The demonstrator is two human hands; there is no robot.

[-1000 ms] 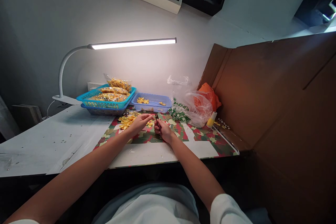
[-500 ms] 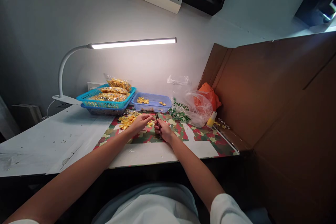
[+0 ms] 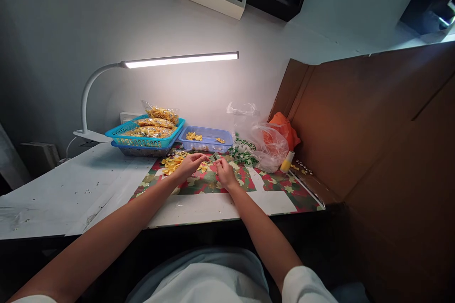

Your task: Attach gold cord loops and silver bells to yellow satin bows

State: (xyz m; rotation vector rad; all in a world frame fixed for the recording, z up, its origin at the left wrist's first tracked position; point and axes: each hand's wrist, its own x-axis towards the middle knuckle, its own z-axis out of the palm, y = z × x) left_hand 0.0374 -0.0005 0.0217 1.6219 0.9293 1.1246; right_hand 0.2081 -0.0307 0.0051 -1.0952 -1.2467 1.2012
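Note:
My left hand is closed in a pinch above the table, its fingertips on something too small to make out. Facing it, my right hand is wrapped round a slim dark hand tool, whose tip points up toward the left fingertips. Most of the tool is hidden by the fingers, so its exact kind is unclear. Beside and behind my left hand lies a loose pile of yellow petal-shaped pieces. Beyond both hands stands a shallow lavender basket with a few more yellow pieces.
Bags of yellow pieces fill a turquoise basket at the back left, under a lit desk lamp. Crumpled plastic bags and a yellow-and-white spool stand at the right, near a tall cardboard panel.
My right hand has turned, so less of the dark tool shows and its tip sits slightly right and lower. The left hand stays nearly in place.

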